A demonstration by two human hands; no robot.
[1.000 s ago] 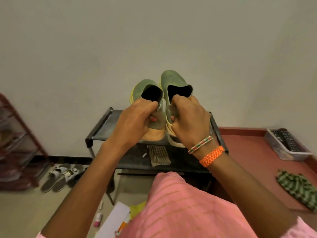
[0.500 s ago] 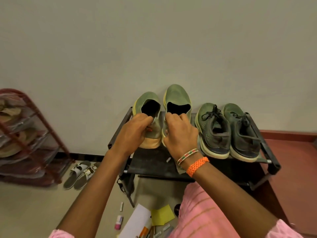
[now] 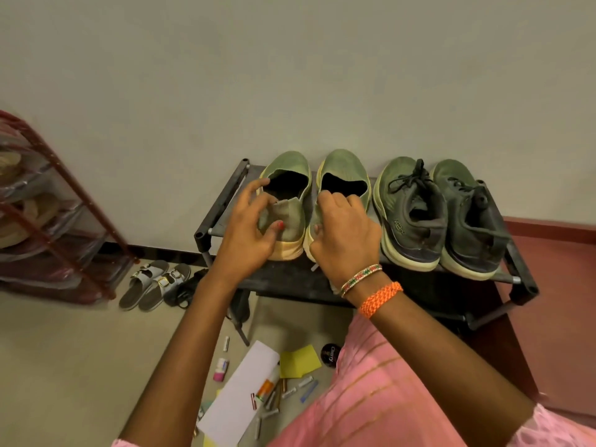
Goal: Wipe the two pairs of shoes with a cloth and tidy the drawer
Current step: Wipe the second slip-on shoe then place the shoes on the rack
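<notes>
We count four shoes on the black rack: two green slip-ons at its left end, two dark laced sneakers to their right, toes against the wall. Our left hand spreads loosely over the left slip-on's heel; our right hand curls around the other's heel. The rack's front edge stays bare

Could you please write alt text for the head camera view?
Two hands, left and right, rest on the heels of green slip-on shoes on a low black rack, beside dark green lace-up trainers.
</notes>
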